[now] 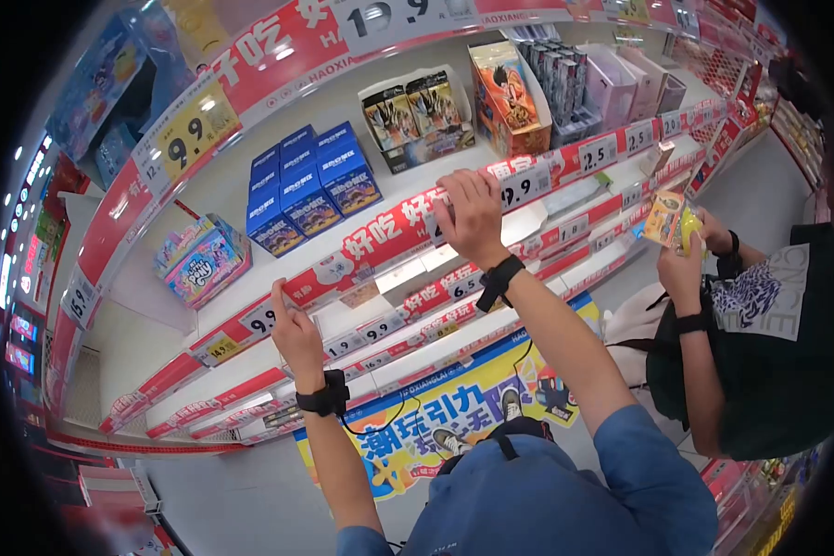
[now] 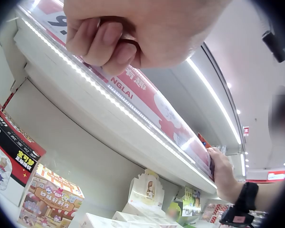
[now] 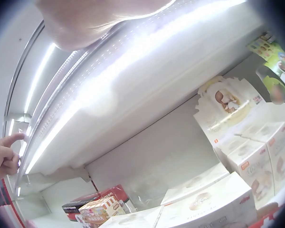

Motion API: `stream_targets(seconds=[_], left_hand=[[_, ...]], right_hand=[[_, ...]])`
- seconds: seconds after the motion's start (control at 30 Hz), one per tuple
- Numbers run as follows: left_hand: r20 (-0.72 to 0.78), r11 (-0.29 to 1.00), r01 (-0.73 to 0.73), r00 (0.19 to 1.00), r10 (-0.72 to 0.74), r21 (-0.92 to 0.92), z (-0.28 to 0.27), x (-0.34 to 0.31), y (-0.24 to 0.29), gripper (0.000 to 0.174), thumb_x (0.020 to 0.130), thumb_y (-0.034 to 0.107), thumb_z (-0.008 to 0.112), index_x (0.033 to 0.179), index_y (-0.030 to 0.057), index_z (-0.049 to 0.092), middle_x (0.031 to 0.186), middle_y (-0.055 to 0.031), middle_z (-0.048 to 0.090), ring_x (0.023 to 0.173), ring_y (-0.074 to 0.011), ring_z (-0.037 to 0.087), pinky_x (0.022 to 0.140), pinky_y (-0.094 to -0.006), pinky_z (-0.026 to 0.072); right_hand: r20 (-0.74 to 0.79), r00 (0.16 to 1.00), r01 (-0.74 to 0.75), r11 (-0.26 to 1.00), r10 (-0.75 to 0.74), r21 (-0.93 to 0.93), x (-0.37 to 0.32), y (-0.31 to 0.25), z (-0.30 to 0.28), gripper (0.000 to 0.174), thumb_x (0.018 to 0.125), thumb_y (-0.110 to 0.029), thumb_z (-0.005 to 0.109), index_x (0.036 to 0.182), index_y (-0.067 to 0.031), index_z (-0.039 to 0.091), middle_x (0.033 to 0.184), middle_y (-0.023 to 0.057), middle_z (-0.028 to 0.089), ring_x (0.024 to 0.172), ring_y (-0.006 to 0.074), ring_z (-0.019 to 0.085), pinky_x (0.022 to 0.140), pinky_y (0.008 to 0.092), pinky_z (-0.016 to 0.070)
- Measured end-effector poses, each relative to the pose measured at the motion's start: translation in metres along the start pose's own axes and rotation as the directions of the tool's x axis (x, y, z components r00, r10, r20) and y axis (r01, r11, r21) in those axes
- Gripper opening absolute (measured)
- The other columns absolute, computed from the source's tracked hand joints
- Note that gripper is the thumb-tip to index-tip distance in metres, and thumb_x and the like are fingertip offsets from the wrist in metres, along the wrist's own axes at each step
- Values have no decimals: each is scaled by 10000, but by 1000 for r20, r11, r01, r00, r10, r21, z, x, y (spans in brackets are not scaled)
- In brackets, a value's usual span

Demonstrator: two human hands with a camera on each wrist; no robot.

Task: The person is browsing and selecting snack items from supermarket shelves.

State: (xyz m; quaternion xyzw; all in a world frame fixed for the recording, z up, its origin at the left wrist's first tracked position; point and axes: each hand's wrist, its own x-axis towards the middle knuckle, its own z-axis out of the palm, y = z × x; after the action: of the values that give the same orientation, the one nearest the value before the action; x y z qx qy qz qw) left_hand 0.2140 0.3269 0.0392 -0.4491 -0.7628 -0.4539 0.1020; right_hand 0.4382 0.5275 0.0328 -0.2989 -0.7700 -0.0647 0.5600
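Blue shirt [image 1: 547, 500] nearest the cam; beyond it both arms reach to a red price rail [image 1: 380, 239] on the shelf edge. L hand [image 1: 298, 338]: index finger straight, touching the rail, other fingers curled w/ nothing visible in them. R hand [image 1: 475, 218]: fingers over the rail top, thumb on its front, gripping it. Blue boxes [image 1: 308, 190] sit on the shelf btwn and beyond the two hands' fingers; pony box [image 1: 202, 262] is L of the L fingers, card-pack display [image 1: 417, 120] just beyond the R fingers. White display card [image 2: 148, 189] stands on a lower shelf, below the fingers.
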Motion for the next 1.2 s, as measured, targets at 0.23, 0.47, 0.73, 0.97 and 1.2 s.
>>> stream_targets(seconds=[0.23,0.47,0.73,0.97,1.2], left_hand=[[31,999,-40,999,40,11,-5,-3,-11,538,806,-34,413,1319,117,469,527,-157,476,431,-272,498,459,-388,345],[11,999,-40,999,40,32,-4,-5,-11,525,817,-28,433,1320,118,467,530,-158,492,442,-297,518,454,-405,355],[5,996,-61,998,61,70,-4,-4,-12,521,822,-14,433,1325,118,464,547,-146,520,458,-301,537,454,-403,370],[14,995,-95,995,95,-6,-5,-4,-19,538,834,-23,425,1354,113,442,551,-138,488,437,-264,494,457,-374,377],[-107,978,-116,989,99,-171,-76,-12,0,649,807,-71,368,1440,74,357,545,10,315,511,-70,310,498,-230,277]], right_hand=[[5,1000,4,1000,-4,-19,0,-1,1,233,820,-207,574,997,-56,572,986,91,600,1022,245,552,1002,423,306],[28,1000,0,999,1,-43,0,-4,-1,232,814,-203,570,990,-52,567,972,88,587,1023,250,540,1007,427,303],[29,1000,9,999,-7,-45,1,-5,-1,232,808,-194,569,987,-46,563,984,93,588,1031,256,538,1006,432,301],[42,999,-10,999,12,-53,3,-9,-3,249,811,-190,564,1012,-45,565,988,99,590,1041,260,536,1018,430,293],[48,999,-11,998,13,-58,1,-6,0,253,828,-204,557,1022,-43,564,999,116,587,1051,266,533,1021,429,291]])
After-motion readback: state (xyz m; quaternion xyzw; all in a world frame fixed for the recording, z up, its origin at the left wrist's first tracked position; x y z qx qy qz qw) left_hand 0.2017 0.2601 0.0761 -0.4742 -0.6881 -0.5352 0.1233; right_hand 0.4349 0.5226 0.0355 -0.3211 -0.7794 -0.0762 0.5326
